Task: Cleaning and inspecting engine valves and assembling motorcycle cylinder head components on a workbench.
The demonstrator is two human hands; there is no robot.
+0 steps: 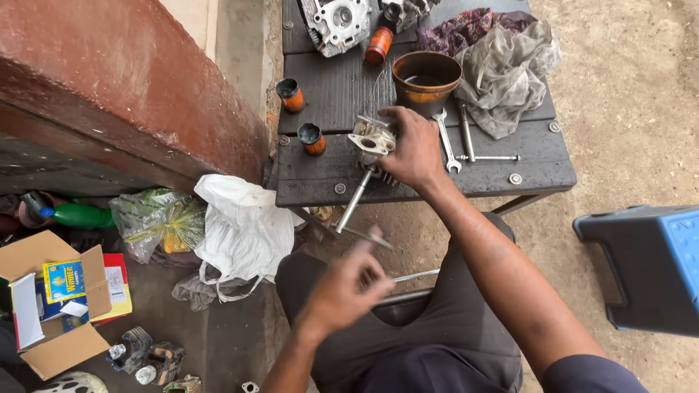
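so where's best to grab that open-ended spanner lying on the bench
Take the spanner by its bare shank, pinching across its narrow width from above. It lies flat on the bench between the right hand and a T-handle tool, so there is little side room.

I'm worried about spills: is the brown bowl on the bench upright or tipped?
Upright. The brown bowl sits on its base on the bench, rim up, with dark liquid level inside.

Right hand point(413, 149) reaches forward, arm outstretched, fingers curled in a grip. Left hand point(342, 287) hovers near the lap, blurred, fingers half-curled.
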